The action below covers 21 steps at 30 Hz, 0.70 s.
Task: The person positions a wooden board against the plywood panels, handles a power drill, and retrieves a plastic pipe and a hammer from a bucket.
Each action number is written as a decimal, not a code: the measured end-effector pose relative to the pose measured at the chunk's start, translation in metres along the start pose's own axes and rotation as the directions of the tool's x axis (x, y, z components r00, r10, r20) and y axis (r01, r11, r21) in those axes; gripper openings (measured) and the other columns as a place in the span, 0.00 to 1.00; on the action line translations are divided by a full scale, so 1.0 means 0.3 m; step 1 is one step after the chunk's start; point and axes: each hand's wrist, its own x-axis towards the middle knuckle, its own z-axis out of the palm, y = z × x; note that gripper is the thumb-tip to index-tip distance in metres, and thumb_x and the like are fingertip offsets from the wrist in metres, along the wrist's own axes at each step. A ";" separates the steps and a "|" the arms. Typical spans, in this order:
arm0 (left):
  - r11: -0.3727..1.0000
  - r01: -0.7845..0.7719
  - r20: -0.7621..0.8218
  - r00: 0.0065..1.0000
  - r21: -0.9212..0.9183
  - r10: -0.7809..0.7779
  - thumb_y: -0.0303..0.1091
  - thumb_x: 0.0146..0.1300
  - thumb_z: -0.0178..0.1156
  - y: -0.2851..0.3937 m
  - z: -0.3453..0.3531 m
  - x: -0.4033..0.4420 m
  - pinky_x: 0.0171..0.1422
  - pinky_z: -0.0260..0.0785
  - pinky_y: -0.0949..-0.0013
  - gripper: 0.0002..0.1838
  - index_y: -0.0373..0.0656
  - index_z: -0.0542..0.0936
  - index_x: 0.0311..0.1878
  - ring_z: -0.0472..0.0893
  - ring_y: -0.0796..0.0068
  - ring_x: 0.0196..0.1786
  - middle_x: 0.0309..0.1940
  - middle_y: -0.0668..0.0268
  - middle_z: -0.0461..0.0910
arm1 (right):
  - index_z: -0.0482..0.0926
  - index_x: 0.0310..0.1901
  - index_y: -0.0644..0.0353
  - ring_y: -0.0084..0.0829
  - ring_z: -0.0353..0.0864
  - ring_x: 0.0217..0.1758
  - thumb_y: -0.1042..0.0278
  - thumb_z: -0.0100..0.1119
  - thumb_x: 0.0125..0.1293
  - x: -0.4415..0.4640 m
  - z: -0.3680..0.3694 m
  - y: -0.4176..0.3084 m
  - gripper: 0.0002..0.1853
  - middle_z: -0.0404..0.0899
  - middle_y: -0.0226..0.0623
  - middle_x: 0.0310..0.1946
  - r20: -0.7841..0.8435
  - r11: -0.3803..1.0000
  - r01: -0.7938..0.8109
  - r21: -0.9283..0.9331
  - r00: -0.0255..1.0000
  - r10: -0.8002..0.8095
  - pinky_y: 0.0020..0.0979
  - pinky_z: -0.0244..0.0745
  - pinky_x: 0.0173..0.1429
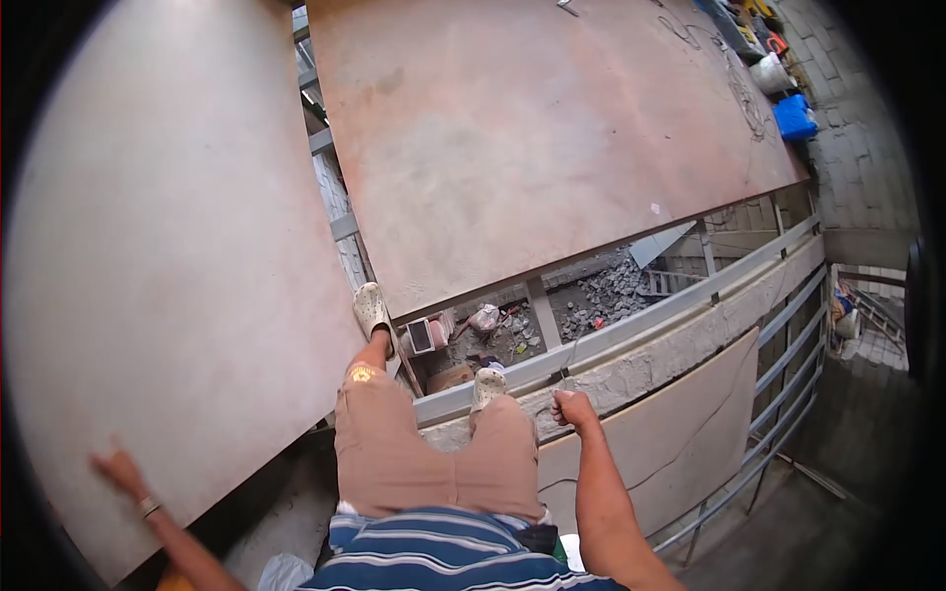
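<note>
My left hand (122,475) is over the near end of the large pale board (187,236) at left. Motion smears its fingers, and whether it touches the board is unclear. My right hand (573,408) is closed in a fist beside the plastered ledge (650,367) and metal rail (631,338). What it holds, if anything, is hidden. A thin dark cord (680,455) runs near that hand across the lower panel (655,433). One clog (371,307) stands at the gap between boards; the other clog (488,387) is at the metal rail.
A second large board (552,128) lies ahead on metal beams (543,313). Through the open frame, rubble (616,295) and a ladder (675,283) show far below. Curved metal rails (788,325) run along the right. A blue bag (794,118) and white bucket (771,74) sit at upper right.
</note>
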 end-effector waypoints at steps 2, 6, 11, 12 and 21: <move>0.844 0.093 0.535 0.808 -0.529 0.246 0.46 0.67 0.57 0.748 -0.028 -0.279 0.75 0.49 0.58 0.29 0.28 0.71 0.58 0.65 0.50 0.67 0.62 0.47 0.69 | 0.71 0.24 0.57 0.22 0.70 0.15 0.52 0.52 0.69 0.136 0.074 -0.067 0.20 0.74 0.31 0.18 -0.001 1.000 0.000 0.006 1.000 0.000 0.25 0.63 0.18; 0.537 0.417 0.661 0.253 -0.733 0.706 0.49 0.63 0.61 1.706 0.045 -0.716 0.65 0.63 0.60 0.30 0.31 0.73 0.57 0.74 0.55 0.60 0.55 0.48 0.75 | 0.71 0.24 0.56 0.21 0.70 0.16 0.52 0.51 0.69 0.384 0.230 -0.168 0.19 0.73 0.30 0.19 -0.019 1.000 0.016 0.022 1.000 -0.016 0.26 0.66 0.20; 0.170 0.982 0.871 -0.013 -0.081 0.491 0.60 0.63 0.56 2.275 0.353 -1.095 0.47 0.71 0.65 0.31 0.37 0.77 0.50 0.80 0.66 0.46 0.43 0.55 0.80 | 0.72 0.27 0.55 0.20 0.71 0.18 0.53 0.52 0.69 0.674 0.392 -0.305 0.17 0.75 0.29 0.20 0.006 0.997 0.060 0.038 0.998 -0.060 0.25 0.66 0.21; 0.129 0.991 0.897 -0.029 -0.031 0.440 0.62 0.62 0.56 2.352 0.423 -1.163 0.42 0.72 0.67 0.31 0.38 0.79 0.46 0.81 0.69 0.41 0.38 0.58 0.82 | 0.73 0.28 0.55 0.20 0.71 0.19 0.53 0.52 0.69 0.725 0.426 -0.335 0.16 0.75 0.29 0.21 0.012 0.996 0.071 0.047 0.997 -0.072 0.25 0.66 0.21; 0.317 0.821 0.840 0.313 -0.474 0.444 0.54 0.60 0.63 2.513 0.832 -1.365 0.32 0.59 0.67 0.24 0.40 0.70 0.29 0.63 0.75 0.27 0.23 0.69 0.67 | 0.77 0.37 0.57 0.19 0.76 0.23 0.54 0.53 0.68 0.991 0.649 -0.416 0.14 0.80 0.28 0.27 -0.021 0.986 0.022 0.163 1.000 -0.019 0.23 0.70 0.22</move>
